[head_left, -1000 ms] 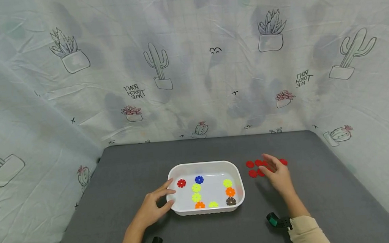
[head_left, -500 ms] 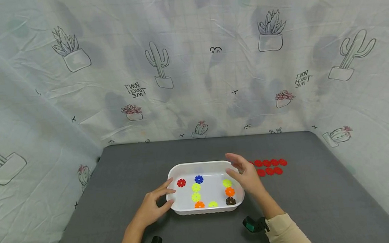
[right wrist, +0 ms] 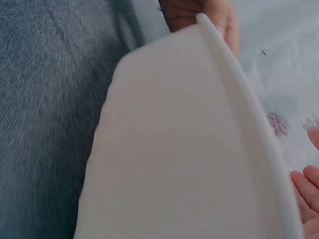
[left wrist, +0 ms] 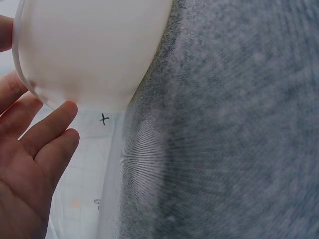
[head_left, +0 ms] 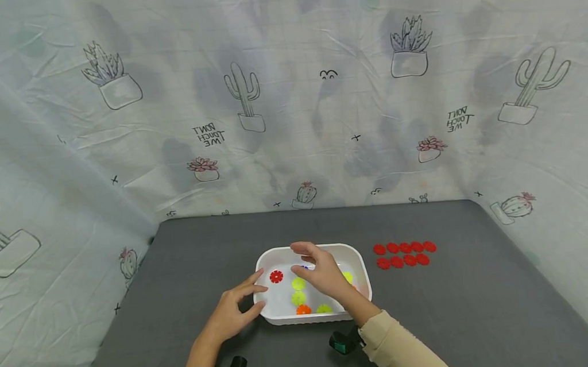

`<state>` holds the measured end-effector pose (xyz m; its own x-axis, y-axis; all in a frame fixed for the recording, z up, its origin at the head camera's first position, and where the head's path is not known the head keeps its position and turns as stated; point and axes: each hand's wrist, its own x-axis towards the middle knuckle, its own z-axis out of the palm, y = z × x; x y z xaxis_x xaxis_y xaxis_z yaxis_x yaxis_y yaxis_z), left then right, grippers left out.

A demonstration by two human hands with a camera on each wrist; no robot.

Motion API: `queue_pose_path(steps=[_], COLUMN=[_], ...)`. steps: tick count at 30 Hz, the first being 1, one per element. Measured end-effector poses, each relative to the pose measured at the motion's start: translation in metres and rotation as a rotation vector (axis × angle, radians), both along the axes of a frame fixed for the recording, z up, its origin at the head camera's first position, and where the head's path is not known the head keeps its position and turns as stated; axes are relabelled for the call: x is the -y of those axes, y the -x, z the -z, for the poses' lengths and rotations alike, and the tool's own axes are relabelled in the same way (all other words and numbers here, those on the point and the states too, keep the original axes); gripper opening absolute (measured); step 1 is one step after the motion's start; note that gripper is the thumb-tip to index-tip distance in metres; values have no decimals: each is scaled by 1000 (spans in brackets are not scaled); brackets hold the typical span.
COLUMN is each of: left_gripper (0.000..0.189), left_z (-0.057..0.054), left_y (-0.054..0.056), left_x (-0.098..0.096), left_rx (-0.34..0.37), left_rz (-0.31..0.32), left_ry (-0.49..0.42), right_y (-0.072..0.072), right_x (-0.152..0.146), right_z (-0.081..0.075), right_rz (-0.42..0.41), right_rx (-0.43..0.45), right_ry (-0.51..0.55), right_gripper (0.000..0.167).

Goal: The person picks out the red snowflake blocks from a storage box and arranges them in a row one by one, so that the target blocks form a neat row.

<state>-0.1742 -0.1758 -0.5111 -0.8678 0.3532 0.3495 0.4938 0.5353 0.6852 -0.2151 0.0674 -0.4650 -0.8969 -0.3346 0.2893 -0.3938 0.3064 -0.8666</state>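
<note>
A white plastic tray (head_left: 282, 295) holds several flower-shaped discs: a red disc (head_left: 276, 276) at the left, yellow-green discs (head_left: 298, 298), an orange disc (head_left: 303, 309), and a blue one mostly hidden behind my fingers. My left hand (head_left: 228, 315) holds the tray's left rim; in the left wrist view some fingers pass behind the rim and two fingers (left wrist: 57, 144) lie along its outside. Over the tray's middle hovers my right hand (head_left: 324, 270), thumb and forefinger apart and nothing visible between them. The right wrist view mainly shows the tray's outer wall (right wrist: 164, 144).
Right of the tray, red flower discs (head_left: 405, 248) lie in two rows on the grey tabletop (head_left: 469, 308). A pale patterned cloth (head_left: 288, 109) hangs behind and at both sides. Each wrist wears a black strap-on device (head_left: 344, 342).
My right hand has swung left from the red discs on the table to above the tray. My left hand has stayed at the rim.
</note>
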Motion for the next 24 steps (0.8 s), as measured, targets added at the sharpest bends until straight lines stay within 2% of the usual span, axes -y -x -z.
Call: queue_pose_path(steps=[2, 7, 14, 19, 24], left_gripper=[27, 27, 27, 26, 26], left_z=[0, -1, 0, 1, 1], left_y=[0, 1, 1, 1, 1], left_x=[0, 1, 0, -2, -2], left_rx=[-21, -58, -60, -97, -94], left_rz=[6, 12, 9, 9, 11], left_ry=[9, 24, 15, 18, 4], right_y=[2, 6, 15, 22, 26], right_x=[8, 27, 46, 50, 50], right_z=[2, 3, 2, 10, 20], right_rz=[-30, -53, -21, 6, 22], right_rx=[-3, 51, 153, 184, 238], right_ry=[-11, -63, -113, -155, -165], right_gripper=[45, 45, 41, 40, 41])
